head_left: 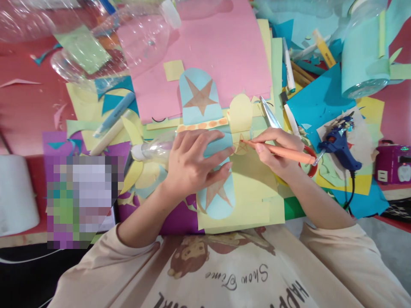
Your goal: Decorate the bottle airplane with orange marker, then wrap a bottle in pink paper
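Note:
My right hand [279, 147] pinches an orange felt-tip pen [285, 152]. The pen's tip touches a small star outline on a yellow rounded paper piece [241, 112]. My left hand [195, 160] lies with fingers spread over the middle of a craft made from a small clear plastic bottle [156, 149]. From under that hand stick out two light blue rounded paper wings, the upper wing [192, 115] and the lower wing [221, 209], each bearing an orange star. An orange-dotted paper strip [202, 125] runs along the upper wing. The bottle's middle is hidden by my hand.
Scissors [269, 113] lie partly under my right hand. A blue glue gun [342, 147] rests at right near a purple device [393, 164]. Large clear bottles [141, 38], pink paper [224, 47], a blue marker [115, 114] and scraps cover the table. A light blue container [366, 51] stands far right.

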Action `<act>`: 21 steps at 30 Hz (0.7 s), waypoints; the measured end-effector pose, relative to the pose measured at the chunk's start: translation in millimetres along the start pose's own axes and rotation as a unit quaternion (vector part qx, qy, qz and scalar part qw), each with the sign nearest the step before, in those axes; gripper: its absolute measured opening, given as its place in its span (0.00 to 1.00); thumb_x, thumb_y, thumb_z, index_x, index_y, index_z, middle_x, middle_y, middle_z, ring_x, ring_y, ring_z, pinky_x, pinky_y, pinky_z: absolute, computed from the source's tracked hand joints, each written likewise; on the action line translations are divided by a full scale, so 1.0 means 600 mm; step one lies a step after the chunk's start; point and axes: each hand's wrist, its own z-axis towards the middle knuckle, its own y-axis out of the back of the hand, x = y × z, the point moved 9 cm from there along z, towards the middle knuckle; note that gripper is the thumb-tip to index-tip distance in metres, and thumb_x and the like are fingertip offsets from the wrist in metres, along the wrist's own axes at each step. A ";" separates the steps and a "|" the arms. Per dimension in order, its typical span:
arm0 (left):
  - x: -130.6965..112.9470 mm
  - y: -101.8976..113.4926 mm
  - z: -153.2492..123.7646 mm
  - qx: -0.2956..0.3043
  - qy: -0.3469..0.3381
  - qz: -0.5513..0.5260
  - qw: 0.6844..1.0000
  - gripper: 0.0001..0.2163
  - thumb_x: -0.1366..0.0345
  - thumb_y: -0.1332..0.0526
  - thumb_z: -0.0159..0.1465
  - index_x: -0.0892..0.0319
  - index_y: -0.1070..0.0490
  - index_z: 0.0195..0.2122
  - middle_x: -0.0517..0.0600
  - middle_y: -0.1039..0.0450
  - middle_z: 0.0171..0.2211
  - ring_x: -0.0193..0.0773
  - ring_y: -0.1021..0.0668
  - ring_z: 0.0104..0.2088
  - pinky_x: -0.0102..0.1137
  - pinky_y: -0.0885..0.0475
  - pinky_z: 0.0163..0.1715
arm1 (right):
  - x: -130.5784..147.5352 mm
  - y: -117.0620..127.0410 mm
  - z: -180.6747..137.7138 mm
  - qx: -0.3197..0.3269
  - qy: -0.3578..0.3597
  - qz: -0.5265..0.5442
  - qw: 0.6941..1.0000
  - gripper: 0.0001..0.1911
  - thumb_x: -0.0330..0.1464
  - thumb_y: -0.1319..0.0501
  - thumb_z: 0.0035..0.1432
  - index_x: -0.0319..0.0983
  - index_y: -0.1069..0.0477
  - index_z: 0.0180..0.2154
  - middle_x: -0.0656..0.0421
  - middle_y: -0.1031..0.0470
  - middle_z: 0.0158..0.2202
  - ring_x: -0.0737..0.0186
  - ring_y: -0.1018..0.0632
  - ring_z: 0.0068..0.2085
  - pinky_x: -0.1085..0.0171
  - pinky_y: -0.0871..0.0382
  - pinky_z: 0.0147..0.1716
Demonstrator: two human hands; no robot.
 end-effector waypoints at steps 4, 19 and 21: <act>-0.001 0.003 0.000 -0.010 -0.002 0.005 1.000 0.08 0.60 0.38 0.63 0.49 0.26 0.43 0.52 0.25 0.44 0.43 0.25 0.42 0.38 0.33 0.40 | -0.001 -0.003 0.000 0.010 -0.010 0.007 1.000 0.05 0.30 0.38 0.58 0.40 0.28 0.29 0.64 0.25 0.23 0.70 0.26 0.24 0.68 0.31 0.24; 0.007 -0.001 -0.002 0.000 -0.017 -0.004 1.000 0.09 0.61 0.39 0.64 0.49 0.28 0.46 0.50 0.26 0.46 0.42 0.26 0.44 0.36 0.34 0.42 | -0.010 0.008 -0.006 -0.034 -0.014 0.003 0.999 0.03 0.30 0.37 0.58 0.41 0.25 0.35 0.64 0.21 0.28 0.68 0.21 0.29 0.68 0.26 0.27; 0.006 -0.001 -0.002 -0.002 -0.021 -0.002 1.000 0.09 0.61 0.39 0.64 0.49 0.28 0.46 0.50 0.26 0.45 0.42 0.25 0.43 0.36 0.34 0.42 | -0.011 0.006 -0.006 -0.029 -0.017 -0.001 0.999 0.03 0.29 0.37 0.58 0.41 0.25 0.36 0.64 0.21 0.29 0.68 0.21 0.30 0.68 0.26 0.28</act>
